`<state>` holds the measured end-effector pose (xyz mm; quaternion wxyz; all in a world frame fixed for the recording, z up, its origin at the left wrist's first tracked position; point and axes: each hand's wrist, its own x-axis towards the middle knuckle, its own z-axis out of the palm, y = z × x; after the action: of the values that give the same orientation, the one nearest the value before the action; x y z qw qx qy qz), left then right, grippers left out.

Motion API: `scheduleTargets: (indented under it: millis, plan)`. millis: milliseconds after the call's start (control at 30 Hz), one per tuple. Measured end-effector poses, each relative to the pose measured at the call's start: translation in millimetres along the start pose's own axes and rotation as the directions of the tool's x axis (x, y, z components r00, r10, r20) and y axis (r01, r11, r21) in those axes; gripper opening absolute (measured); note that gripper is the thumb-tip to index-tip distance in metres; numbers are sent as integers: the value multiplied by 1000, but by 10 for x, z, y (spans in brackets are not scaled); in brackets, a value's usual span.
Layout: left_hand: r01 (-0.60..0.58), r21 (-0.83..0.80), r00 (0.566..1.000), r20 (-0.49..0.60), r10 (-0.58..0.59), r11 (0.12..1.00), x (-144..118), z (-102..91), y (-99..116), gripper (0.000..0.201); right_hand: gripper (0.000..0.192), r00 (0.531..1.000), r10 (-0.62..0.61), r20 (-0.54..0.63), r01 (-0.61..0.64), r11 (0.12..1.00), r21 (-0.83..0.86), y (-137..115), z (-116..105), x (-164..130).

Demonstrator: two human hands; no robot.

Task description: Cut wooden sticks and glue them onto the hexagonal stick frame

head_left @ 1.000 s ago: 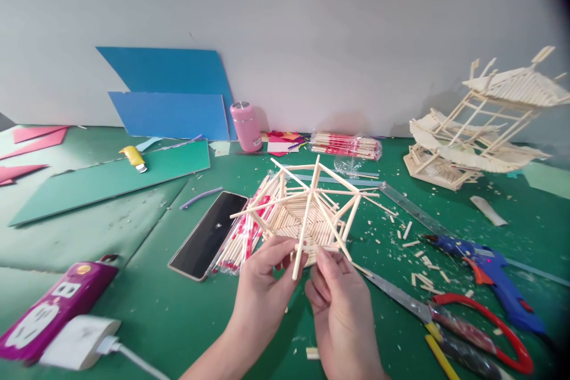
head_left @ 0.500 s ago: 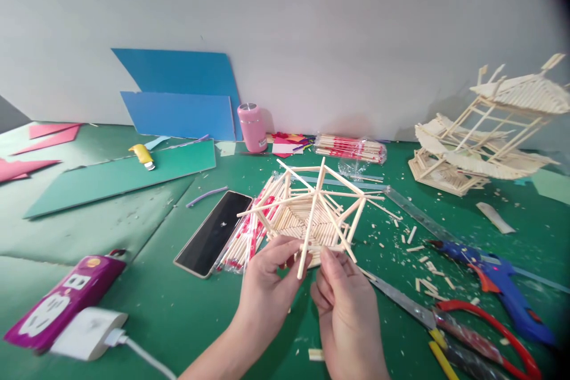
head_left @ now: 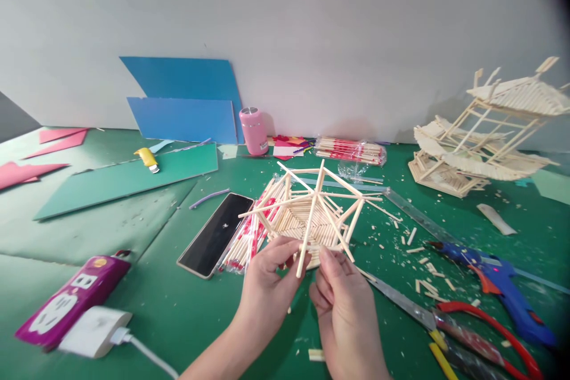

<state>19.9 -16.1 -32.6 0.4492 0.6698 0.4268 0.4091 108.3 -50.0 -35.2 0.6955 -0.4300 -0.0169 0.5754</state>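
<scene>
A model frame of thin wooden sticks (head_left: 317, 196) stands in front of me, with a many-sided floor of stick rows and radiating sticks on top. My left hand (head_left: 274, 273) pinches a stick at the near side of this frame, beneath a long slanting stick. On the same near side, my right hand (head_left: 342, 303) has thumb and forefinger closed on the stick's other end. My fingers partly hide that stick, so whether it is joined to the frame I cannot tell. Just left of the frame lies a packet of sticks (head_left: 240, 246) in red-and-clear wrapping.
Right of my hands lie red-handled scissors (head_left: 421, 312) and a blue glue gun (head_left: 494, 279), among stick scraps. A bigger stick pavilion (head_left: 485, 136) stands far right. Leftward are a phone (head_left: 216, 234), a purple pouch (head_left: 75, 297), a white charger (head_left: 95, 332) and a yellow cutter (head_left: 146, 158).
The view has shifted slightly, so more shows above the white partition and left-side things appear farther right. Both hands keep their pinch at the same place on the frame.
</scene>
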Motion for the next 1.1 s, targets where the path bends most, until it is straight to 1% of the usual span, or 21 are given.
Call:
scheduleTargets:
  millis: [200, 333, 500, 733, 1100]
  plan:
    - [25, 8, 1000, 0, -25, 1000, 9, 0, 44, 15, 38, 1000, 14, 26, -14, 1000, 11, 15, -22, 8]
    - [22, 20, 1000, 7, -23, 1000, 7, -13, 36, 16, 39, 999, 16, 46, -16, 1000, 14, 21, -23, 11]
    - [20, 63, 1000, 5, -20, 998, 11, -19, 7, 18, 35, 998, 20, 51, -20, 1000, 2, 26, -20, 11]
    - [43, 75, 999, 3, -43, 996, 10, -22, 37, 15, 36, 998, 26, 64, -26, 1000, 9, 14, -7, -4]
    - [32, 72, 999, 17, -34, 997, 9, -18, 37, 15, 31, 996, 32, 84, -32, 999, 9, 6, -16, -14]
